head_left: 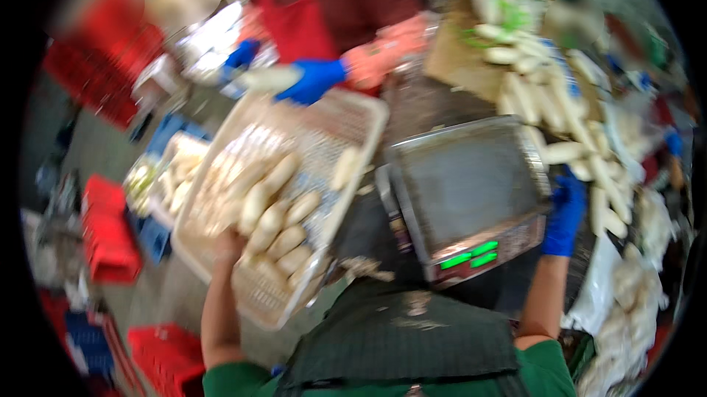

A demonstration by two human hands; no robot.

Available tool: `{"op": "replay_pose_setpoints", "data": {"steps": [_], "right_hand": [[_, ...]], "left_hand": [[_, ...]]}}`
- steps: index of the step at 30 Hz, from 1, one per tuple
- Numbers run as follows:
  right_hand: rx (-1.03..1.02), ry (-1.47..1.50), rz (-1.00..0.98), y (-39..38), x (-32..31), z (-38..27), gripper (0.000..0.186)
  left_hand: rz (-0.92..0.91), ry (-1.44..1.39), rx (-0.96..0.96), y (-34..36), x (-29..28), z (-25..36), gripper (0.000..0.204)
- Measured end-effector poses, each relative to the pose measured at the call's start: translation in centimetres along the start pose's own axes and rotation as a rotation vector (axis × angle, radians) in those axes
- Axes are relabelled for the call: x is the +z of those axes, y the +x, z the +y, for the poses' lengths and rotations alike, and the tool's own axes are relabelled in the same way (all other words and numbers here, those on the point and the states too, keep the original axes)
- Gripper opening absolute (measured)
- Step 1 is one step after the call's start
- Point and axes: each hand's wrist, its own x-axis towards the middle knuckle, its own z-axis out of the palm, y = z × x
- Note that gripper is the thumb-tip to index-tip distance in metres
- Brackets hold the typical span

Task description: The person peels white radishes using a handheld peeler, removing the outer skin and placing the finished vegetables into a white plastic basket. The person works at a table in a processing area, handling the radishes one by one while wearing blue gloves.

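The bare left hand (227, 244) grips the near rim of a pale perforated plastic tray (353, 113) of peeled white roots (274, 216), held tilted at centre-left; the blue-gloved right hand (564, 214) clasps the right side of a steel-topped weighing scale (464, 176) at centre. Judging by this, the tray is being handed over or steadied while a co-worker's blue-gloved hands (313, 79) touch its far edge. More roots heap on the dark bench (420, 99) at upper right; red crates (107, 235) stand on the floor at left.

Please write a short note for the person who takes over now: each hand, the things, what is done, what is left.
Left hand: bare, holds the near rim of the white tray, tilted, with white radishes in it.
Right hand: blue glove, on the right side of the scale.
Scale pan is bare, display lit.
A co-worker's gloved hand is at the tray's far rim.
Done: tray loaded. Left: nothing on the scale yet; more radishes piled to the right.
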Motion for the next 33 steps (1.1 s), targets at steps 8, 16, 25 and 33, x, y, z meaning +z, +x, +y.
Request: {"op": "replay_pose_setpoints", "data": {"steps": [8,16,25,33], "right_hand": [[0.026,-0.238,-0.223,-8.1,7.0,-2.3,0.028],[-0.025,-0.380,-0.322,-8.2,5.0,0.2,0.029],[0.425,-1.445,0.452,-2.1,-16.3,11.0,0.078],[-0.172,-1.304,0.780,-0.3,-23.9,6.7,0.059]], "left_hand": [[-0.368,0.647,0.284,-1.8,4.7,-0.3,0.030],[-0.238,0.719,-0.081,1.9,12.1,-4.6,0.036],[-0.032,0.537,0.179,7.0,10.1,-15.9,0.043],[0.180,-1.111,-0.363,2.4,2.7,-16.7,0.036]]}}
